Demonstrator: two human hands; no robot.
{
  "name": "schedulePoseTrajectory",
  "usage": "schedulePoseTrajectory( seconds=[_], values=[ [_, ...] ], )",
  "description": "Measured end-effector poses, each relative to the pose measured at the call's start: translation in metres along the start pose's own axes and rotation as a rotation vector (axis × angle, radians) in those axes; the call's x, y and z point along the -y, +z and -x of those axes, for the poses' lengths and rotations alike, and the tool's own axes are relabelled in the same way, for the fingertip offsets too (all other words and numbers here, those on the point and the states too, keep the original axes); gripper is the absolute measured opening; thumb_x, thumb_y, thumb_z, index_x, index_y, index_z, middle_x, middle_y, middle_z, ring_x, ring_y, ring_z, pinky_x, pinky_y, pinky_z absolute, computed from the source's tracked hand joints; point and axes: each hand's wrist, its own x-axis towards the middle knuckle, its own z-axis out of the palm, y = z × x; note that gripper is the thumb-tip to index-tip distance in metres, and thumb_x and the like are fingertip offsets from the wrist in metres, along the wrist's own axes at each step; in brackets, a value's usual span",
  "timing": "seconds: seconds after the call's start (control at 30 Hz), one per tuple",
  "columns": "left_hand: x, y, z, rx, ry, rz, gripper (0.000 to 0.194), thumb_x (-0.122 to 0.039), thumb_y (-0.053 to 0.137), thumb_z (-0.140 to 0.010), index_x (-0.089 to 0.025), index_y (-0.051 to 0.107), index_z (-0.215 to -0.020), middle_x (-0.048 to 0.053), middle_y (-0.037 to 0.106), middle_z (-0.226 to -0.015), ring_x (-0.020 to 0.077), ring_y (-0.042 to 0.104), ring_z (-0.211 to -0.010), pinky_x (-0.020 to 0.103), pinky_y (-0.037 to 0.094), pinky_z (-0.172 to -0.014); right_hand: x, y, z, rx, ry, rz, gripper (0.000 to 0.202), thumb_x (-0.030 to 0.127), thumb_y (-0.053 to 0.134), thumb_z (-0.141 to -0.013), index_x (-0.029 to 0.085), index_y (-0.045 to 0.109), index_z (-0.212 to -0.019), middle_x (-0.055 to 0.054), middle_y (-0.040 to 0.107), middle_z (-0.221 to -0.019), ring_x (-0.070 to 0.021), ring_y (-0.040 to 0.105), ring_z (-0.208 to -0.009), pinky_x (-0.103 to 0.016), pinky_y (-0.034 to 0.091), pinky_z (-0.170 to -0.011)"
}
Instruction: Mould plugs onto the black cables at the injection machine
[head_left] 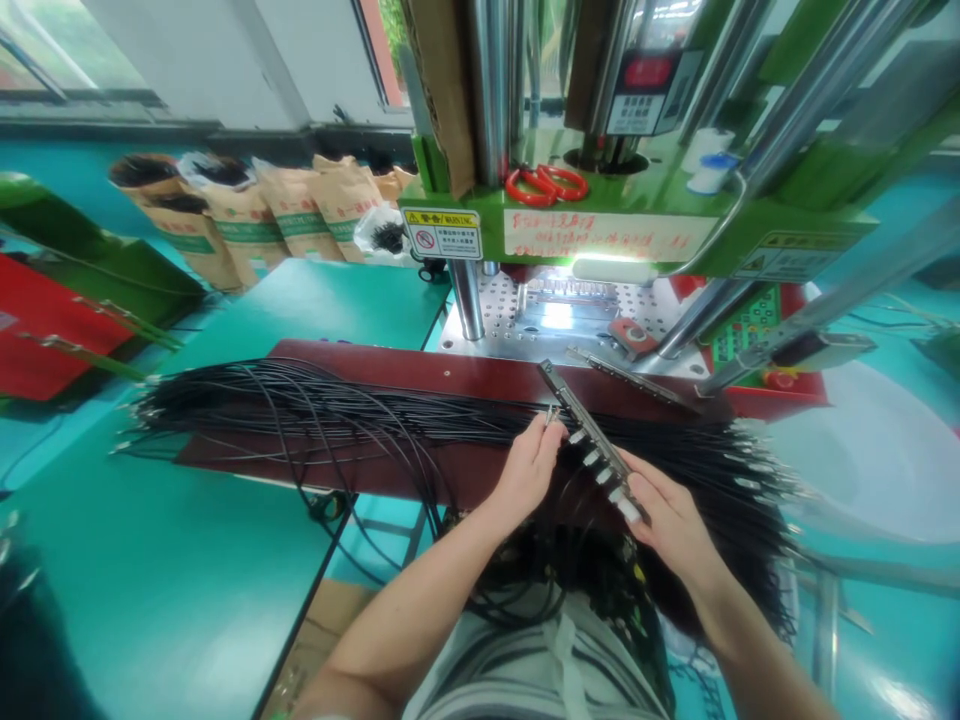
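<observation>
My right hand (667,510) grips the lower end of a long metal bar (589,425), held tilted above the work ledge. Several pale cable connectors (600,468) stick out of the bar's left side. At the bar's upper part, my left hand (531,462) is closed in a pinch on a small metal-ended cable connector (553,412). Behind both hands a thick bundle of black cables (375,400) lies along the dark red ledge (337,355). A second metal bar (637,380) rests near the ledge's back edge.
A green press machine (465,215) stands in front, with a perforated metal bed (495,310) and red-handled scissors (546,186) on top. Paper sacks (244,225) stand at the back left. A green table (150,570) is at left, a white round tub (870,450) at right.
</observation>
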Motion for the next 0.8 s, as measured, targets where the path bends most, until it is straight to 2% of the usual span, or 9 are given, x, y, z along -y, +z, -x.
schedulePoseTrajectory(
  seconds=[0.13,0.4,0.6,0.7,0.8],
  values=[
    [0.000,-0.001,-0.001,0.063,0.076,-0.087,0.037,-0.051,0.041,-0.082,-0.018,0.040,-0.064,-0.006,0.034,-0.054,0.0054,0.032,-0.044,0.018,0.025,-0.042,0.000,0.000,0.001,-0.029,0.008,-0.040,0.047,0.050,0.063,-0.072,0.025,0.061,-0.112,0.000,0.050,-0.064,-0.0052,0.033,-0.045,-0.017,0.023,-0.037],
    [-0.003,-0.005,-0.009,0.183,-0.020,-0.084,0.043,-0.051,0.050,-0.077,-0.018,0.034,-0.055,-0.007,0.028,-0.046,0.0041,0.025,-0.040,0.020,0.018,-0.040,-0.005,-0.008,-0.004,0.073,0.018,-0.019,0.045,0.049,0.061,-0.074,0.026,0.060,-0.113,0.002,0.045,-0.058,-0.0054,0.031,-0.044,-0.017,0.022,-0.038],
    [-0.010,-0.006,-0.008,0.244,-0.083,-0.061,0.042,-0.053,0.050,-0.076,-0.018,0.038,-0.056,-0.008,0.030,-0.041,0.0043,0.025,-0.035,0.019,0.018,-0.035,-0.004,-0.008,-0.007,0.122,-0.012,0.051,0.051,0.053,0.058,-0.074,0.025,0.057,-0.117,0.004,0.040,-0.053,-0.0051,0.028,-0.040,-0.017,0.021,-0.036],
    [-0.009,-0.007,-0.010,0.244,-0.067,-0.109,0.042,-0.052,0.049,-0.077,-0.018,0.037,-0.056,-0.007,0.030,-0.041,0.0048,0.027,-0.035,0.020,0.020,-0.035,-0.001,-0.006,-0.005,0.126,-0.040,0.114,0.052,0.054,0.058,-0.074,0.027,0.057,-0.118,0.002,0.047,-0.059,-0.0053,0.031,-0.043,-0.017,0.024,-0.037],
    [-0.008,-0.009,-0.011,0.211,0.018,-0.209,0.042,-0.052,0.043,-0.080,-0.018,0.036,-0.056,-0.007,0.031,-0.045,0.0053,0.029,-0.037,0.020,0.023,-0.038,0.001,-0.005,-0.004,0.119,-0.038,0.122,0.051,0.054,0.058,-0.074,0.028,0.057,-0.118,0.001,0.049,-0.062,-0.0056,0.032,-0.045,-0.017,0.026,-0.038]
  ],
)
